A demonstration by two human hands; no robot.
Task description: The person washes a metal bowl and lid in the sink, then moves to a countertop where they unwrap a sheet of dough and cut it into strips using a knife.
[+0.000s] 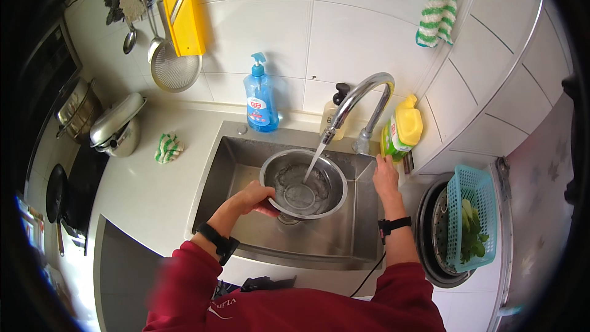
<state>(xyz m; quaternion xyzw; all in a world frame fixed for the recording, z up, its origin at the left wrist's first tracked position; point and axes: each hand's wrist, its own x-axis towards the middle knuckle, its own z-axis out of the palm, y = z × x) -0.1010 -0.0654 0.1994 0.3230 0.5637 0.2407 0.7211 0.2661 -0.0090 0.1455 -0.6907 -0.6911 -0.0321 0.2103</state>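
My left hand (259,199) grips the near left rim of a stainless steel bowl (342,189), thumb over the edge. The bowl is held over a steel sink (318,244). Water runs from the chrome gooseneck faucet (364,84) into the bowl, where some water stands with ripples. My right hand (386,175) has its fingers closed on the faucet's lever handle (367,154), at the sink's back right. Just behind that hand stands a yellow jug of detergent (405,124).
A blue dish soap pump bottle (261,99) and another pump bottle (333,113) stand behind the sink. A striped cloth (169,148) and a lidded pot (117,131) lie left. At right, a turquoise basket (486,212) with leafy greens (472,235) rests on stacked basins (426,244).
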